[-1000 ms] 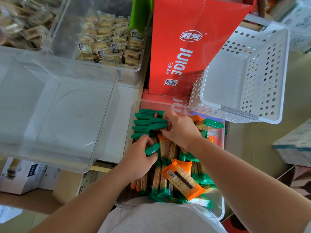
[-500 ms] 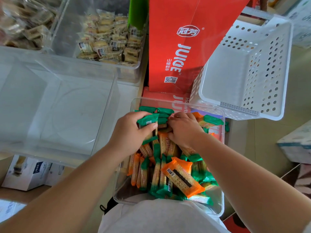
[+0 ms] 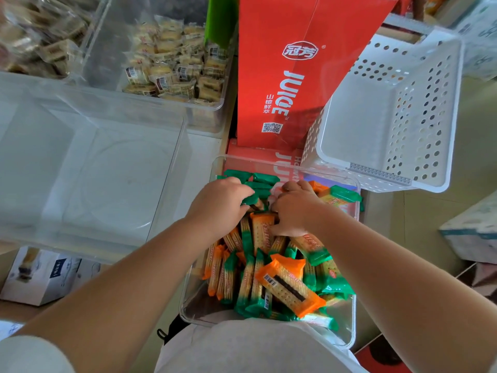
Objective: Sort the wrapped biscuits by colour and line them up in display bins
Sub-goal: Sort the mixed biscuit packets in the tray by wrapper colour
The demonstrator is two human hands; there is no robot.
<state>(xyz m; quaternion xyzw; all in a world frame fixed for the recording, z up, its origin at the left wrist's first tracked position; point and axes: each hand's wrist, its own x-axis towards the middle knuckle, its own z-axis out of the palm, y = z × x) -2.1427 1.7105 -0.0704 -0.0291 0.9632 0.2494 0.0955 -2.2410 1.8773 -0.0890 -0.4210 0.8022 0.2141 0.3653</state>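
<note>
Soft, bright daylight fills the place, leaving only faint shadows under the left hand (image 3: 220,203) and right hand (image 3: 293,211). The clear bin (image 3: 80,238) left of them goes milky with glare, and the white basket (image 3: 376,181) beyond them on the right nearly washes out. The green biscuits (image 3: 259,193) at the fingertips smear slightly, the packets (image 3: 51,52) far beyond the left hand blur badly, and the wide lens swells both forearms toward the bottom corners.

A clear bin (image 3: 354,316) at lower centre holds green packs (image 3: 262,179) lined flat along its far wall. Nearer, a heap (image 3: 250,278) of green and orange ones lies jumbled, an orange pack (image 3: 290,286) flat on top.
</note>
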